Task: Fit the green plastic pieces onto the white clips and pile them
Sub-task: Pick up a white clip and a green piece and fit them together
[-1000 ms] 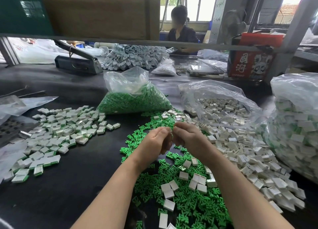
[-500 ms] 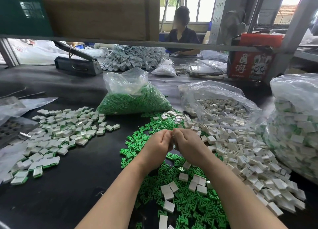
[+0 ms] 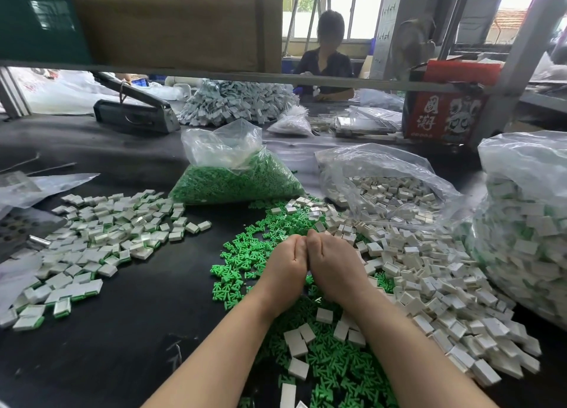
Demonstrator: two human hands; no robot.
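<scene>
Your left hand (image 3: 287,262) and right hand (image 3: 333,262) are curled together, what they hold is hidden, above the loose green pieces (image 3: 245,254); behind them, a bag of green pieces (image 3: 236,183) and a bag of white clips (image 3: 389,190).

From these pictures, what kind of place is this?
Probably a small assembly workshop. A black worktable holds bulk bags of green plastic pieces and white clips, beside a pile of fitted clips. Another worker sits at a bench behind.

Bright daylight from the rear windows (image 3: 346,5), overexposed; wide-angle bending at edges, far background soft.
</scene>
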